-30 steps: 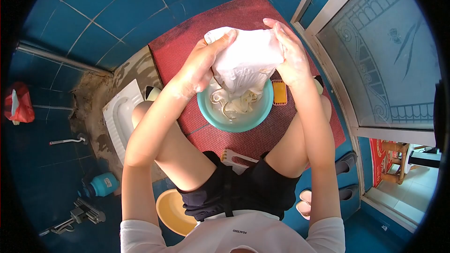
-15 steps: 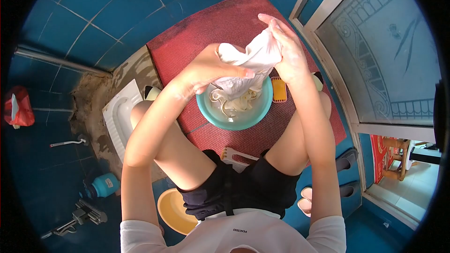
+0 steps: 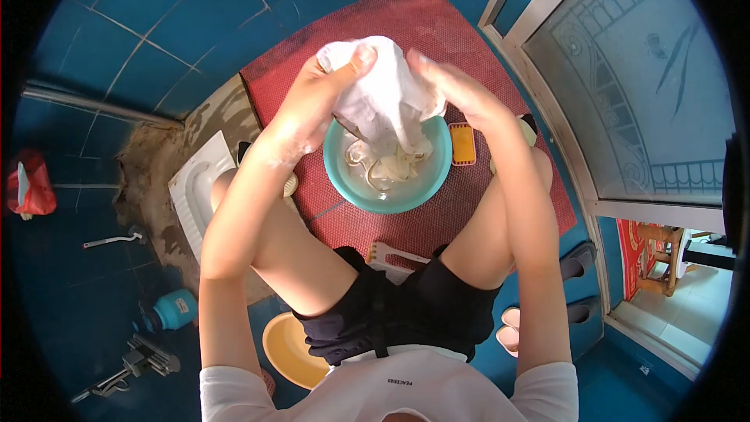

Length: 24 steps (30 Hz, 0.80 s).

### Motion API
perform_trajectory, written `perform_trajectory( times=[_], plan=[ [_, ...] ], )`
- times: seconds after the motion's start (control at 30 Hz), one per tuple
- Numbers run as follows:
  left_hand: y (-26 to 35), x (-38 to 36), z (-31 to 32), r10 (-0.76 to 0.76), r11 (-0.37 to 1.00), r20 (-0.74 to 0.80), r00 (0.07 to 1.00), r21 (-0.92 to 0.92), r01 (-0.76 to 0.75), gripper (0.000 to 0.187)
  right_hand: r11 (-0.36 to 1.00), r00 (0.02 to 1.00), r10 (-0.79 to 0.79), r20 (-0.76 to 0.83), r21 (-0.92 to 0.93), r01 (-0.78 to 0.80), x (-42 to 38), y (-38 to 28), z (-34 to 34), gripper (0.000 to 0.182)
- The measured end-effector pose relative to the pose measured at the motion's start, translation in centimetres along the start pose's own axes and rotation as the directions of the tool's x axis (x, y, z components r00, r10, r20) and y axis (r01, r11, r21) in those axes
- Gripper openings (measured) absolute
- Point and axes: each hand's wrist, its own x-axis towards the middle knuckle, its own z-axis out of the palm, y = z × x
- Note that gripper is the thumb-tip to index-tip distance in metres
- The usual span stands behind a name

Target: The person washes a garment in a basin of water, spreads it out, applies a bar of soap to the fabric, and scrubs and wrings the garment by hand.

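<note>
A bunched white cloth is held up above the far side of a turquoise basin. My left hand is closed on the cloth's left side, thumb on top. My right hand is at its right edge, with the cloth running in under the palm; its fingertips are blurred. White suds show on my left wrist. Pale fabric with darker cords or edges lies in cloudy water in the basin. Right of the basin sits an orange-yellow soap bar in a small dish.
The basin stands on a red mat between my legs. Left are a white squat toilet, a brush and a blue bottle. A yellow basin is near my hip. Slippers lie by the door frame at right.
Both hands have shifted left with the cloth, the left one also upward. The cloth is now more spread and bunched higher. My right hand has lowered and its fingers point more to the left.
</note>
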Motion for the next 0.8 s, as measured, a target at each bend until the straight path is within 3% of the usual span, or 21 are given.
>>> perform_trajectory(
  times=[0.03, 0.07, 0.1, 0.17, 0.2, 0.23, 0.33, 0.37, 0.43, 0.5, 0.57, 0.63, 0.7, 0.77, 0.8],
  plan=[
    [0.0, 0.0, -0.3, -0.002, 1.000, -0.001, 1.000, 0.000, 0.002, 0.022, 0.992, 0.970, 0.129, 0.207, -0.034, -0.124, -0.1, 0.0, -0.1, 0.058],
    [0.1, 0.0, -0.6, 0.023, 1.000, -0.004, 1.000, -0.013, -0.023, 0.023, 0.990, 0.951, 0.062, 0.303, -0.142, -0.020, -0.3, 0.2, -0.1, 0.065],
    [0.2, 0.1, -0.9, 0.048, 0.999, -0.007, 0.999, -0.026, -0.048, 0.025, 0.990, 0.950, 0.063, 0.305, -0.142, -0.020, -0.5, 0.3, 0.0, 0.065],
    [0.3, 0.1, -1.0, 0.048, 0.997, -0.043, 0.998, -0.063, -0.051, 0.022, 0.949, 0.911, -0.088, 0.404, -0.243, 0.199, -0.7, 0.7, 0.4, 0.059],
    [0.3, 0.2, -1.0, 0.087, 0.993, -0.113, 0.990, -0.069, -0.096, 0.019, 0.966, 0.933, 0.022, 0.360, -0.248, 0.073, 0.1, 1.1, 0.5, 0.050],
    [0.4, 0.4, -1.0, 0.125, 0.988, -0.182, 0.975, -0.071, -0.140, 0.017, 0.966, 0.932, 0.022, 0.362, -0.248, 0.074, 0.3, 1.2, 0.5, 0.050],
    [0.9, 0.7, -1.8, 0.103, 0.989, -0.260, 0.960, -0.080, -0.127, 0.017, 0.996, 0.996, -0.085, -0.006, 0.034, 0.085, 0.8, 0.9, 1.0, 0.029],
    [1.2, 0.9, -2.1, 0.069, 0.989, -0.295, 0.953, -0.103, -0.104, 0.018, 0.970, 0.975, -0.198, -0.097, 0.123, 0.209, 1.2, 1.3, 1.0, 0.022],
    [0.2, 1.9, -3.3, 0.077, 0.994, -0.306, 0.949, -0.053, -0.098, 0.018, 0.920, 0.935, -0.310, -0.171, 0.194, 0.340, 1.7, 1.8, 0.7, 0.020],
    [-0.8, 2.8, -4.0, 0.123, 0.992, -0.338, 0.933, 0.046, -0.114, 0.018, 0.926, 0.938, -0.290, -0.187, 0.193, 0.325, 1.8, 1.4, 1.2, 0.017],
    [-1.1, 3.2, -4.2, 0.217, 0.975, -0.323, 0.921, 0.119, -0.188, 0.021, 0.901, 0.868, -0.321, -0.378, 0.160, 0.403, 1.2, 0.6, 1.9, 0.013],
    [-1.1, 3.2, -3.8, 0.462, 0.776, -0.285, 0.840, 0.588, -0.227, 0.025, 0.899, 0.870, -0.384, -0.311, 0.089, 0.428, 1.4, 0.8, 1.1, 0.014],
    [-1.3, 3.4, -3.3, 0.491, 0.770, -0.288, 0.822, 0.585, -0.254, 0.029, 0.860, 0.793, -0.376, -0.480, 0.139, 0.491, 1.0, 0.3, 1.4, 0.013],
    [-1.2, 3.0, -2.9, 0.527, 0.627, -0.248, 0.813, 0.759, -0.175, 0.029, 0.844, 0.780, -0.377, -0.500, 0.162, 0.512, 1.0, 0.2, 1.3, 0.014],
    [-1.3, 2.9, -2.6, 0.560, 0.602, -0.221, 0.798, 0.771, -0.209, 0.030, 0.833, 0.736, -0.358, -0.574, 0.160, 0.530, 0.9, -0.1, 1.3, 0.015]
  ],
)
